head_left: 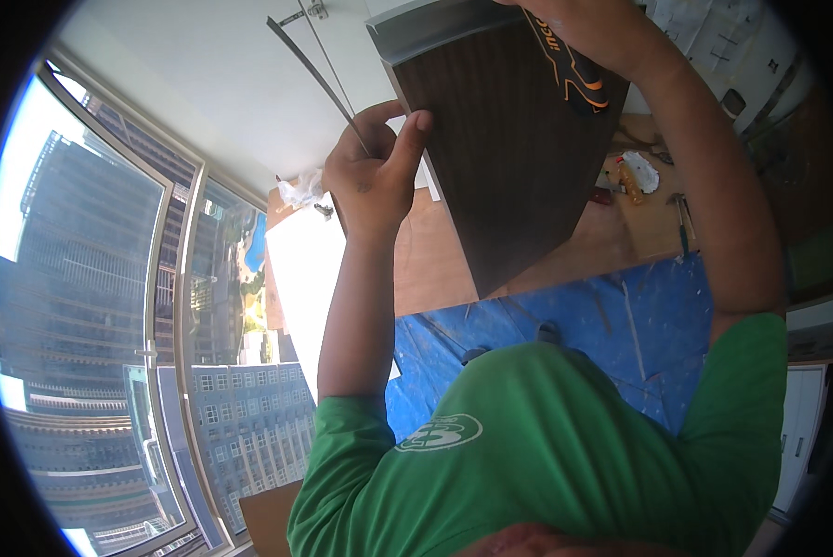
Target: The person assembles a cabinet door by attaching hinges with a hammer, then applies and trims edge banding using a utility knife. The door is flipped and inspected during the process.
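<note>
A dark wood-grain panel [514, 158] with a grey band along its top stands upright in front of me. My left hand [375, 172] is at its left edge, fingers curled and thumb against the panel's side. A long thin strip [310, 70] runs up and left out of that hand, its lower end between my fingers. My right hand [593, 32], partly cut off by the upper edge of the view, grips a black-and-orange tool [565, 70] in front of the panel's upper right. The tool's working end is hidden, so I cannot tell its kind.
Beneath the panel is a wooden work surface [426, 265], with a hammer [683, 223] and an orange bottle [630, 181] to the right. A white board [305, 269] lies at the left. Blue sheeting [611, 306] covers the floor. Tall windows [82, 306] line the left side.
</note>
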The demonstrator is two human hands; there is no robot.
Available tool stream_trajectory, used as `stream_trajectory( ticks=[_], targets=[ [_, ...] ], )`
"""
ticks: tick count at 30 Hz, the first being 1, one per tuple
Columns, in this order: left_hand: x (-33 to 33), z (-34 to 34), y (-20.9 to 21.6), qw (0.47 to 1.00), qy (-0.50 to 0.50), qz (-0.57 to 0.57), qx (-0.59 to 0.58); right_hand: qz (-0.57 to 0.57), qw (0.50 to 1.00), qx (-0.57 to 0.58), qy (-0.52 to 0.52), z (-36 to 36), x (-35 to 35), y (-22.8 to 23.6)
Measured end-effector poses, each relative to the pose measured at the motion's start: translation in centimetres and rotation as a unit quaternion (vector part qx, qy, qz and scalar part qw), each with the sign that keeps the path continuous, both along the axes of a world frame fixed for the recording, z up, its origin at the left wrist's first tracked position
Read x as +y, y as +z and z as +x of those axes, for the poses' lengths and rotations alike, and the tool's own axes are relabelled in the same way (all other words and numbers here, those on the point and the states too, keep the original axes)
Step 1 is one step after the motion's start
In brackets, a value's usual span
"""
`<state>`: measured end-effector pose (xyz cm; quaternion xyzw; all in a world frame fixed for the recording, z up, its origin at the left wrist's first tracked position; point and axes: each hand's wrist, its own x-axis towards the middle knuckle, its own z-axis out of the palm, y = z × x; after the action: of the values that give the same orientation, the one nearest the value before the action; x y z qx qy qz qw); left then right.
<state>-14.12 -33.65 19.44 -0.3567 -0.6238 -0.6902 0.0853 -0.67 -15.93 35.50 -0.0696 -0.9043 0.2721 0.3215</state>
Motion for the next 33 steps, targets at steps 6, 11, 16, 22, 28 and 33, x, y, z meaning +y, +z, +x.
stream_trajectory(
  ticks=[6,11,16,22,28,33],
  targets=[
    [-0.2,0.7,-4.4,0.999,-0.015,0.015,-0.037,-0.003,1.0,0.002,0.004,-0.5,0.5,-0.3],
    [-1.4,0.9,-10.1,0.997,-0.012,-0.054,-0.058,-0.045,0.998,-0.025,-0.044,-0.3,-1.0,0.2],
    [-2.6,2.3,-15.2,0.987,-0.028,-0.119,-0.105,-0.019,0.996,0.005,-0.084,-0.6,-1.3,-0.4],
    [-2.5,3.8,-19.9,0.969,-0.048,-0.187,-0.156,-0.008,0.993,0.017,-0.119,-0.1,-2.1,0.2],
    [-9.2,6.4,-29.9,0.919,0.031,-0.269,-0.288,0.02,0.995,0.087,-0.052,-0.7,-2.4,-2.5],
    [-21.7,12.4,-40.7,0.843,0.041,-0.435,-0.313,-0.041,0.996,0.085,0.001,-0.9,-1.4,-2.4]
  ],
)
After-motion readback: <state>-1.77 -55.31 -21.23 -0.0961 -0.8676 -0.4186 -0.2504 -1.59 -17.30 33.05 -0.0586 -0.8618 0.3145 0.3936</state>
